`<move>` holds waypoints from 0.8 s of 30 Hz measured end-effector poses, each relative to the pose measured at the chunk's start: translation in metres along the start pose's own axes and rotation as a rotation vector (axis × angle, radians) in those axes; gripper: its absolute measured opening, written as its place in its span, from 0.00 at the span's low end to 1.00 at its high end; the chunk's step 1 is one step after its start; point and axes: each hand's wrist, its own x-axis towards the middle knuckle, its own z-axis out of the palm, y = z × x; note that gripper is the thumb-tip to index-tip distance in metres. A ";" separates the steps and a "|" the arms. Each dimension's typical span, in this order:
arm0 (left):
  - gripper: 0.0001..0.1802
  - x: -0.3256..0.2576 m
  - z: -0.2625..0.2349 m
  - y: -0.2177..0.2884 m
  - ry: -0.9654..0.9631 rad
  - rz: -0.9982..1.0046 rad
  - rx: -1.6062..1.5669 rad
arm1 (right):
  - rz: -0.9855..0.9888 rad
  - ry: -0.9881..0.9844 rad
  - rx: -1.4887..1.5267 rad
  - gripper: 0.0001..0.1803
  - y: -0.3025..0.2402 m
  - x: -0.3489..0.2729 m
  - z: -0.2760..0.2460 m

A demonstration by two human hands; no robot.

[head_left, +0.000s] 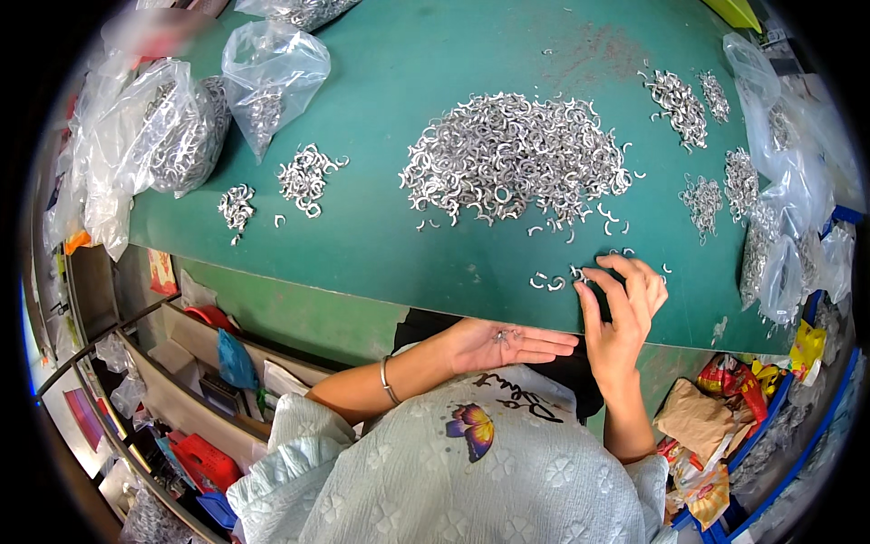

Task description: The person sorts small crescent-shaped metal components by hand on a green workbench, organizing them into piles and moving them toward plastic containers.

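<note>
Big pile (517, 159): small curved metal pieces, silver grey, heaped loose.
Table (362, 240): green top, under the big pile and reaching out past it on both sides.
Right hand (623, 317): mine, on my side of the big pile, toward its right end; thumb and forefinger almost together at a curved piece (577, 273). I cannot tell whether I have it pinched or only touch it.
Loose bits (547, 283): a few, just left of that piece, between the big pile and me.
Left hand (485, 346): mine, palm up and spread flat, nearer me than the big pile, past the table's near edge; some small metal parts (506, 335) rest on it.
Bracelet (388, 381): metal, round my left wrist.
Left heaps (308, 177): two, small, left of the big pile.
Right heaps (680, 109): four, small, right of the big pile.
Left bags (186, 136): clear plastic, metal pieces inside, well left of the big pile.
Right bags (781, 213): clear plastic, metal pieces inside, well right of the big pile.
Shirt (507, 480): mine, pale, butterfly on the front.
</note>
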 end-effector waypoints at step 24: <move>0.34 0.002 0.004 0.000 0.052 0.040 0.150 | 0.134 0.023 0.044 0.11 0.003 -0.007 -0.014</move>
